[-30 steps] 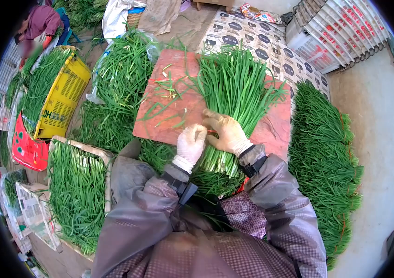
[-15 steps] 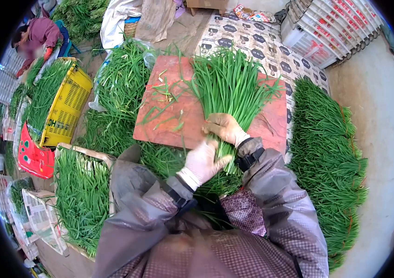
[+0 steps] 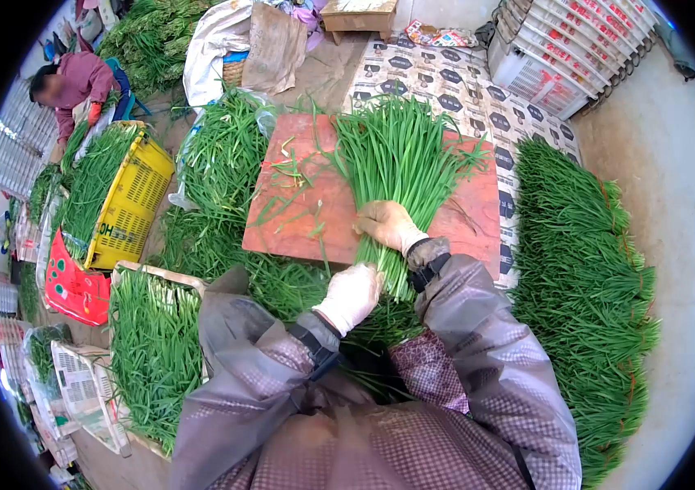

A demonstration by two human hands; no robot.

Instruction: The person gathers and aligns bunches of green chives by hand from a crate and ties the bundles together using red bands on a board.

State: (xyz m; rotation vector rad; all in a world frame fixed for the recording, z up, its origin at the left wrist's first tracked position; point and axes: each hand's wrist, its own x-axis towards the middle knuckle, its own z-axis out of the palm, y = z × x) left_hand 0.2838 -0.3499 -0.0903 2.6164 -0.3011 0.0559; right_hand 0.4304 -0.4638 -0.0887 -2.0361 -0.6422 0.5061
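Observation:
A large bunch of long green leaves (image 3: 400, 159) lies over a reddish board (image 3: 298, 208), its tips fanned toward the far edge. My right hand (image 3: 390, 226), in a pale glove, is wrapped round the bunch near its lower end. Just left of the pale stem ends, my left hand (image 3: 351, 296), also gloved, is closed beside the stems; what its fingers hold, if anything, is hidden. Loose leaf scraps lie on the left part of the board.
Tied bunches (image 3: 576, 318) are stacked at the right. A crate of leaves (image 3: 155, 351) and a yellow crate (image 3: 131, 200) stand at the left. White crates (image 3: 556, 69) are piled at the back right. Another person (image 3: 82, 82) works at the far left.
My left hand has closed and its thumb no longer sticks out toward the stems. My right hand still grips the bunch. The camera view has shifted slightly.

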